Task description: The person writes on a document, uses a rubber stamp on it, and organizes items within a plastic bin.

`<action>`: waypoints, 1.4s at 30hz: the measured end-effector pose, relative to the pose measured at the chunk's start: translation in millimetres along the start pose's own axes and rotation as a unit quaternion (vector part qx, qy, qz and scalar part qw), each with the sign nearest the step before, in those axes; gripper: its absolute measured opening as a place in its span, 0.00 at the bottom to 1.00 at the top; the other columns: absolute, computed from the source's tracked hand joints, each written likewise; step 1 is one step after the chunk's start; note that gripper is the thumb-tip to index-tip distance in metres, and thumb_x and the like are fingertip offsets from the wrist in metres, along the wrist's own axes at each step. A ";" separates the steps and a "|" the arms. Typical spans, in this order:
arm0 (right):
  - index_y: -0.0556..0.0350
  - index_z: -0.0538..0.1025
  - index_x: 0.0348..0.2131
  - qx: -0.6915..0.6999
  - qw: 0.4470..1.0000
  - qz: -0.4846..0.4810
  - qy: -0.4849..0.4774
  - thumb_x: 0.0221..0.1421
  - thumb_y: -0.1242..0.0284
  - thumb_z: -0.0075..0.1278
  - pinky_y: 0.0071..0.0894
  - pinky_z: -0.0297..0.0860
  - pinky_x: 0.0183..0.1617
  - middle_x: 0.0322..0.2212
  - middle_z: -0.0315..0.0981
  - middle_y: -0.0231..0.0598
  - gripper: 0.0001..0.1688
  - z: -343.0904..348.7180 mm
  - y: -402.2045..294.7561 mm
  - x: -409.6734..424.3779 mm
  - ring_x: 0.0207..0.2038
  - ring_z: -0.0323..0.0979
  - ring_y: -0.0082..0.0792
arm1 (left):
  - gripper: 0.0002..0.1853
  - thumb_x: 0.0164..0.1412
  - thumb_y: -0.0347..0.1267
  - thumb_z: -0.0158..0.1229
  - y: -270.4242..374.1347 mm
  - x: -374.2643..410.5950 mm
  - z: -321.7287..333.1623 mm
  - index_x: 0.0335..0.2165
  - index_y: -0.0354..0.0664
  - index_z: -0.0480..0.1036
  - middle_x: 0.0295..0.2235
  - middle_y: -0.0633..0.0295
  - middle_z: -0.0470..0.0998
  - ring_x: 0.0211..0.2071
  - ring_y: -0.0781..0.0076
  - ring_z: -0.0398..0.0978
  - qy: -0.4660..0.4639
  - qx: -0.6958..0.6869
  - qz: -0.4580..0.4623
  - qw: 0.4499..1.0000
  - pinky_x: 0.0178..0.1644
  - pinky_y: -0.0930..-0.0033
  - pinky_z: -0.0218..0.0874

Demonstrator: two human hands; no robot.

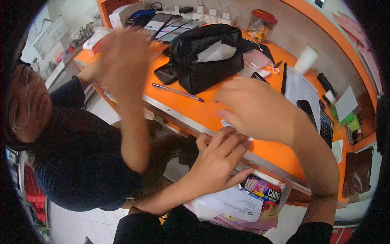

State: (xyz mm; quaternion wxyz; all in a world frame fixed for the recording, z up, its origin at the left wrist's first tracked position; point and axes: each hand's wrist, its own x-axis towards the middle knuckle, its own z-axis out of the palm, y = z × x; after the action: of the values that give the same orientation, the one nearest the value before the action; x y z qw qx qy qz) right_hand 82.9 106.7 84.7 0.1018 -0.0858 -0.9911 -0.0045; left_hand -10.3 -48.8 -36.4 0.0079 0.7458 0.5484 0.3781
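Observation:
My left hand (224, 155) is at the metal-trimmed edge of the orange table (274, 155), its fingers bent and its thumb apart. Its fingertips lie by a small white item (226, 123), mostly covered by my hands. Just above it my right hand (256, 106), blurred, is bent over the tabletop; whether it grips anything is unclear. A capped ballpoint pen (178, 92) lies left of my right hand. Behind it stands an unzipped black fabric bag (210, 73) with white crumpled material (218, 52) inside.
At the left a person in a dark shirt (88, 152) raises a blurred hand (126, 55). Phones (157, 23), a lidded plastic jar (262, 26), pink-handled scissors (274, 69), a white roll (306, 58), papers (300, 88) and a calculator (326, 128) are on the table. Below its edge are packages (268, 195).

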 end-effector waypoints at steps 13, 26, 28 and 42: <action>0.62 0.79 0.39 0.041 0.998 0.036 0.018 0.53 0.76 0.60 0.53 0.80 0.41 0.31 0.82 0.59 0.13 39.4 19.4 53.0 0.35 0.83 0.59 | 0.39 0.50 0.51 0.76 7.7 2.5 4.6 0.58 0.45 0.78 0.58 0.59 0.76 0.62 0.54 0.68 -0.007 0.018 -0.005 1.000 0.58 0.43 0.48; 0.60 0.70 0.36 0.585 0.758 0.263 0.120 0.61 0.85 0.59 0.26 0.78 0.39 0.34 0.72 0.38 0.11 47.5 43.2 -132.9 0.34 0.79 0.26 | 0.37 0.51 0.53 0.74 2.3 10.9 13.2 0.54 0.46 0.79 0.63 0.61 0.74 0.57 0.55 0.68 0.014 0.005 -0.022 1.000 0.52 0.42 0.47; 0.61 0.70 0.36 0.595 0.762 0.220 0.132 0.61 0.86 0.59 0.26 0.78 0.39 0.34 0.72 0.37 0.11 53.2 44.1 -133.4 0.34 0.79 0.26 | 0.36 0.50 0.53 0.74 2.3 12.2 9.7 0.54 0.48 0.80 0.66 0.62 0.72 0.56 0.55 0.67 -0.013 0.029 -0.025 0.999 0.52 0.42 0.47; 0.60 0.71 0.31 0.513 0.803 0.264 0.151 0.55 0.90 0.61 0.21 0.73 0.39 0.35 0.76 0.39 0.14 60.7 31.9 -129.9 0.35 0.76 0.21 | 0.38 0.43 0.49 0.80 9.4 21.6 5.5 0.52 0.47 0.81 0.66 0.64 0.74 0.55 0.49 0.66 -0.055 0.052 -0.044 0.996 0.62 0.49 0.59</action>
State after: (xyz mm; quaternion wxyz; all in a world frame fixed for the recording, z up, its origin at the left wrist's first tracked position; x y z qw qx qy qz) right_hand 201.4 117.8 -1.3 0.2764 -0.2778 -0.7600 0.5184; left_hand 3.0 -32.6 -24.3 0.0154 0.7401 0.5982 0.3068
